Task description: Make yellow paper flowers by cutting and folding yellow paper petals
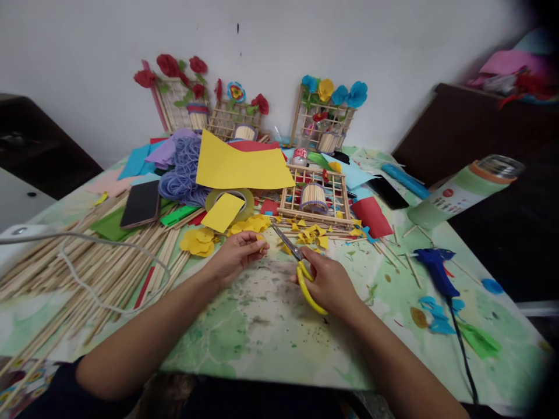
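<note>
My left hand [240, 254] is closed in a pinch on a small piece of yellow paper [261, 238], mostly covered by the fingers. My right hand [329, 279] grips a pair of scissors [308, 285] with yellow handles. Their blades point up and left, toward the left hand, and look nearly closed. Just beyond the hands lie yellow paper scraps [312, 234] and yellow petal shapes [197, 241]. A small yellow rectangle of paper [223, 212] leans on a roll of tape [244, 212], in front of a large yellow sheet [244, 163].
Thin wooden sticks [100, 262] and a white cable [105, 305] spread over the left side. A blue glue gun [437, 270] and a green bottle [463, 192] stand at right. Stick lattices with paper flowers [329, 107] lean on the wall. A phone [140, 203] rests on the sticks.
</note>
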`<state>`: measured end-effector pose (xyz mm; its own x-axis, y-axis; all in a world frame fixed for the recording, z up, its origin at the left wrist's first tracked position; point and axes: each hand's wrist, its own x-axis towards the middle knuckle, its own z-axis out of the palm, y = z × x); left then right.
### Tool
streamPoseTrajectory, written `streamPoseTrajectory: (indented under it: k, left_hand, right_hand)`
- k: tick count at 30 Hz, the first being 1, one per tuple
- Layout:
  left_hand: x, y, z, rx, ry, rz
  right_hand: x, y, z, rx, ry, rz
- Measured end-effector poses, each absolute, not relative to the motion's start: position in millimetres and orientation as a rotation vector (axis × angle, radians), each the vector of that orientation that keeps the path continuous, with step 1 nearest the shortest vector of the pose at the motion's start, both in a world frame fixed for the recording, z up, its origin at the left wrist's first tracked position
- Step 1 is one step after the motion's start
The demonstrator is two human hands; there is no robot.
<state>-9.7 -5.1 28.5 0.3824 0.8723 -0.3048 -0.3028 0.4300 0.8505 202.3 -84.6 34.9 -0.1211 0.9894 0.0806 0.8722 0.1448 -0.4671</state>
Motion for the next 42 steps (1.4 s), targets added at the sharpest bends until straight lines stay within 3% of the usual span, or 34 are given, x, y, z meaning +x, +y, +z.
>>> streamPoseTrajectory:
  k: [23, 42]
  left_hand:
    - [-7, -10, 25, 1.149, 0.857, 0.941]
    - [-7, -8, 22, 1.304, 0.928, 0.871]
  right_hand:
    - [208, -86, 36, -1.645, -2.292, 0.225]
    - [209, -84, 35, -1.591, -2.32, 0.285]
